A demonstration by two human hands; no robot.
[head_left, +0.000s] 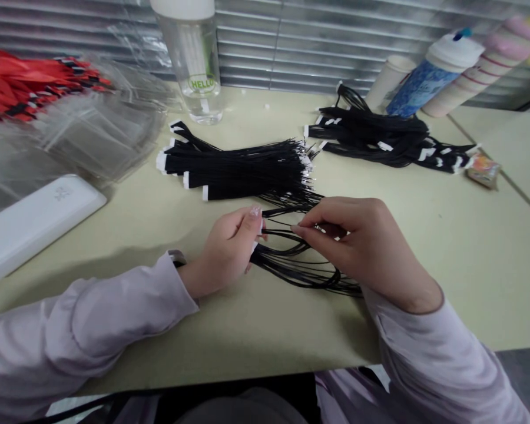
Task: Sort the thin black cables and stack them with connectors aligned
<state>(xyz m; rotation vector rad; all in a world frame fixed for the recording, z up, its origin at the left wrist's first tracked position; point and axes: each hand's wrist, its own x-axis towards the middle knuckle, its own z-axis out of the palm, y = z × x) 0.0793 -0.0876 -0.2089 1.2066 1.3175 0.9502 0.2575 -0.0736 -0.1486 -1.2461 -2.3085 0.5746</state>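
The left hand point(225, 250) is closed in a pinch: a loose group of thin black wires point(300, 274) is held between thumb and fingers, near white connector ends that are partly hidden by the fingers. The right hand point(357, 247) is partly closed, with the same wires gripped between thumb and fingertips. The wires are looped between and below both hands, resting on the pale green table point(468, 265) near its front edge.

Just beyond the hands, at mid-table, a larger bundle of black wires point(234, 171) is laid flat, white connectors to the left. A second black bundle point(380, 138) is placed toward the rear right. Along the rear edge stand a clear water bottle marked "HELLO" point(194, 65), a paper cup point(391, 82) and a blue-patterned bottle point(437, 73). Red lanyards point(22, 85) and clear plastic sleeves point(88, 129) are piled at the left, with a white case point(39, 227) at the left edge. A small snack packet point(483, 171) lies at right.
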